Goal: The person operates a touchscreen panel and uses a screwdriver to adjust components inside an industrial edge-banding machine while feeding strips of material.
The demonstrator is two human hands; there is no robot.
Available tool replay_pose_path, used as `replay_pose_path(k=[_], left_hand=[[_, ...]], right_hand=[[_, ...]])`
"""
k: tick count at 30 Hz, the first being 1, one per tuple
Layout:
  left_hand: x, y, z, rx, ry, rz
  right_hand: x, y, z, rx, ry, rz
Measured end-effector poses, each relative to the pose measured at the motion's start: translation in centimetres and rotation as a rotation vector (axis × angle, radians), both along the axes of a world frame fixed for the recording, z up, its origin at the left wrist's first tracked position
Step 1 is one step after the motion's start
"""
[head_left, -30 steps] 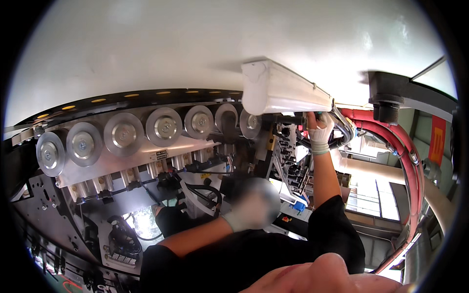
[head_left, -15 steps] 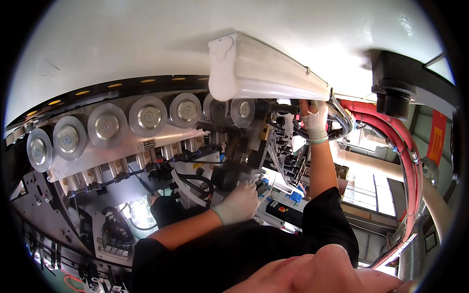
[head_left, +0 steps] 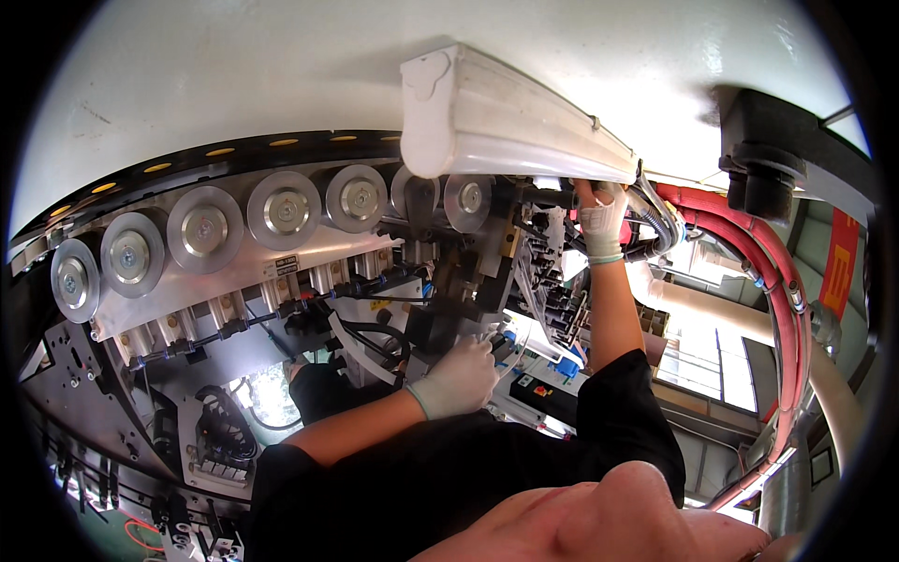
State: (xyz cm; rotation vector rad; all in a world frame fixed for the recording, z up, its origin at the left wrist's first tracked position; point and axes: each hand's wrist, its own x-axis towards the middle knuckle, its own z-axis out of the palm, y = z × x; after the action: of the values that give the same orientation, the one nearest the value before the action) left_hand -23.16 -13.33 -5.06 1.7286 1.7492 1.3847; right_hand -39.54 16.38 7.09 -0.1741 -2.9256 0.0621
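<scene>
My left hand (head_left: 456, 378), in a whitish glove, is closed in a fist beside a dark machine block (head_left: 433, 330). What its fingers hold, if anything, is hidden. Higher up and to the right, my right hand (head_left: 602, 221) reaches up under a long white lamp housing (head_left: 524, 117). Its glove leaves some fingertips bare. These fingers are curled at the end of a black cylinder (head_left: 548, 197), and the lamp partly covers them, so I cannot make out what they grip. Black machine parts (head_left: 552, 290) fill the space between my two arms.
A row of several metal rollers (head_left: 284, 211) runs along the left, above a rail of clamps and black hoses (head_left: 370, 342). Thick red hoses (head_left: 782, 309) curve down the right side. A black bracket (head_left: 763, 159) juts out at the upper right. A black control box (head_left: 543, 398) sits below.
The view has shifted slightly, so the lamp and rollers sit a little higher in the picture. Both hands stay at nearly the same places, the left a touch higher.
</scene>
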Motion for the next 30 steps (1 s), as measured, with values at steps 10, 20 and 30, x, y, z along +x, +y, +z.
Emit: replay_pose_path(k=[10,20,30], left_hand=[[-0.1,0.0,0.4,-0.066,0.026,-0.052],[-0.7,-0.2,0.8,-0.077,0.004,-0.065],[0.1,0.4,0.2,-0.061,0.006,-0.038]], right_hand=[[0.5,0.6,-0.6,-0.011,0.071,-0.006],[-1.2,-0.8,-0.7,0.350,-0.100,0.129],[-0.9,0.8,-2.0,0.157,0.000,0.212]])
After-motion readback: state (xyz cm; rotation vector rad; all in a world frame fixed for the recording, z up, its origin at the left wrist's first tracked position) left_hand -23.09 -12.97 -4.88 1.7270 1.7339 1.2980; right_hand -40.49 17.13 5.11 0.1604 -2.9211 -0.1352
